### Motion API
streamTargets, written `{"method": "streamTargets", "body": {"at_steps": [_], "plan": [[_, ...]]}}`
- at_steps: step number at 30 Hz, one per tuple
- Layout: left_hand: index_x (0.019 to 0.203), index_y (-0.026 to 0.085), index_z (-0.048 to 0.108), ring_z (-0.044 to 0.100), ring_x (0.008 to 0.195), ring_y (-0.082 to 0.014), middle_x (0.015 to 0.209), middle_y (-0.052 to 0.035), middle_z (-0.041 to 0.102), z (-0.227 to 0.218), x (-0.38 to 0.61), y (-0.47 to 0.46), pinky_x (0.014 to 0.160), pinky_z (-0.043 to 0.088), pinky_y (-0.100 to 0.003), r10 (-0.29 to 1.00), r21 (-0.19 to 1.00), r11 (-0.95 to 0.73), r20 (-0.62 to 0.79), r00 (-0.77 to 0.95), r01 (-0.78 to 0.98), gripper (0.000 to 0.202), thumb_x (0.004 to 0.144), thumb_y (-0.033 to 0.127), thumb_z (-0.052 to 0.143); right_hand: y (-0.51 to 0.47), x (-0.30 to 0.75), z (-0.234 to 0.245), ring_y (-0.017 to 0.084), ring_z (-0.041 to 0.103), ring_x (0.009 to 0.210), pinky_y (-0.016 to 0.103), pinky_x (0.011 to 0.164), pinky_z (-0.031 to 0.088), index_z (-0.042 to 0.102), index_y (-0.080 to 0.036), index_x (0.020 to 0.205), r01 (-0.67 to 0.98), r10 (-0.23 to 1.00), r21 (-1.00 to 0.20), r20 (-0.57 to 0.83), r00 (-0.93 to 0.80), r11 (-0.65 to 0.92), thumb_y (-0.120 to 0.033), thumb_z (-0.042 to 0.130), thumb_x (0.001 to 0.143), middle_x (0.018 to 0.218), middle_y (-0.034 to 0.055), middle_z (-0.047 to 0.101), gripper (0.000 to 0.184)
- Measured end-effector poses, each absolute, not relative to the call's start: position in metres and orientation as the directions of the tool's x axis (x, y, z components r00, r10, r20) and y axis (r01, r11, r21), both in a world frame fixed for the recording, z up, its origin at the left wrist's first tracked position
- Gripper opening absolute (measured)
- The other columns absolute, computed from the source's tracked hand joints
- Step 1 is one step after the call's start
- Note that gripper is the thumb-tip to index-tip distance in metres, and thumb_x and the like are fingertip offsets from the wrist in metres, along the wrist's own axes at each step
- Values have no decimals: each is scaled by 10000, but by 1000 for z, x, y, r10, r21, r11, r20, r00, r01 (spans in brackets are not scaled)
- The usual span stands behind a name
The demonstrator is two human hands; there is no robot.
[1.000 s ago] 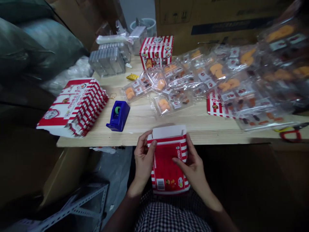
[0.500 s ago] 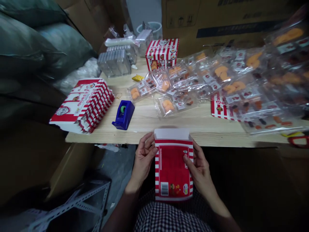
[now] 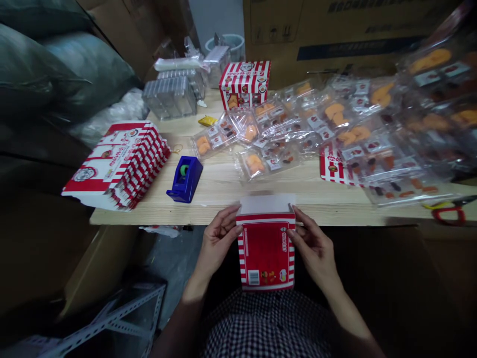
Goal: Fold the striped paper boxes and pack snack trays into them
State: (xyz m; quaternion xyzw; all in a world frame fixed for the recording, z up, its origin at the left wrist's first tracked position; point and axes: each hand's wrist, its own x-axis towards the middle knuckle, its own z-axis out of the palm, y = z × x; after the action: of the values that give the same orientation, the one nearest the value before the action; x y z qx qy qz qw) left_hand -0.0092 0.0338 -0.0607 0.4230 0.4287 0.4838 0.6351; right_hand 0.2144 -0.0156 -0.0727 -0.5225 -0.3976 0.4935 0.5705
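Note:
Between my hands, over my lap at the table's front edge, is a red-and-white striped cardboard box (image 3: 265, 253), with a pale flap raised at its far end and a barcode near its lower left corner. My left hand (image 3: 219, 238) pinches its left edge near the top, thumb on the printed face. On the opposite edge, my right hand (image 3: 311, 241) grips with the thumb at the upper right of the print and fingers behind. The box's underside is hidden from me.
Flat striped cartons (image 3: 112, 159) are stacked at left beside a blue tape dispenser (image 3: 186, 180). Clear blister packs of toy food (image 3: 335, 119) cover the right side. Behind stand a made-up striped box (image 3: 244, 84) and clear plastic trays (image 3: 169, 97). Scissors (image 3: 449, 214) lie at far right.
My right thumb has moved up toward the box's top right corner. The box looks tilted and opened out a little, its lower edge farther up in view. The view has shifted slightly.

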Motion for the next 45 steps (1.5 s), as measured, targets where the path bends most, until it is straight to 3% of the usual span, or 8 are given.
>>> {"method": "streamTargets", "body": {"at_steps": [4,9,14,17,23,27,38,45], "plan": [[1182,241,710,715,1037,-188,1137,-59,760,-55,-18,40,939,542,-295,952,962,211,-161,260,-174,352,834,219,756,-11,225,-67,206,723,1055,408,947,593,587,-357,1351,-271,993,-958,-107,55,-89,-277,680,923,1352,38,663,446],[1074,191,751,730,906,-183,965,-54,787,-61,-21,41,863,556,-287,922,949,294,-250,296,-114,284,795,231,791,-10,231,-60,223,705,1101,428,973,576,621,-317,1284,-256,984,-950,-160,-81,-176,-332,667,931,1310,53,681,356],[1052,192,760,728,898,-184,965,-52,791,-62,-21,44,881,549,-302,925,946,305,-268,269,-107,260,803,265,785,-8,216,-68,210,724,999,371,850,613,604,-316,1255,-221,987,-964,-157,26,-148,-350,728,882,1230,46,708,395],[1016,186,768,715,882,-182,944,-51,781,-58,-24,46,880,542,-309,925,957,281,-251,286,-71,219,815,270,773,-6,215,-69,189,729,891,332,772,611,636,-290,1118,-243,983,-958,-171,65,-151,-351,743,870,1102,31,738,276],[906,184,770,657,940,-183,940,-58,723,-58,-30,44,867,498,-291,917,983,180,-177,357,25,112,837,270,749,0,234,-62,157,706,867,316,828,572,699,-243,884,-196,974,-955,-210,-80,-222,-351,795,816,940,4,735,159],[866,173,790,595,1117,-223,1051,-90,698,-70,-27,53,972,445,-317,950,992,102,-120,287,77,124,839,285,744,14,235,-68,142,702,878,284,838,543,713,-243,874,-197,965,-947,-235,-119,-255,-333,806,806,922,1,753,146],[872,169,775,652,830,-141,883,-38,729,-69,-21,48,808,496,-257,950,959,278,-267,160,-53,133,831,294,763,11,225,-59,156,696,887,295,822,534,707,-259,971,-130,973,-965,-216,-85,-226,-352,704,901,969,14,758,116],[1343,252,561,712,862,-152,958,-23,764,-83,-16,43,840,550,-292,940,916,335,-310,141,-220,621,775,249,812,1,213,-86,171,701,848,332,813,559,709,-248,907,-156,972,-966,-222,82,-208,-354,766,828,915,21,749,144]]}}
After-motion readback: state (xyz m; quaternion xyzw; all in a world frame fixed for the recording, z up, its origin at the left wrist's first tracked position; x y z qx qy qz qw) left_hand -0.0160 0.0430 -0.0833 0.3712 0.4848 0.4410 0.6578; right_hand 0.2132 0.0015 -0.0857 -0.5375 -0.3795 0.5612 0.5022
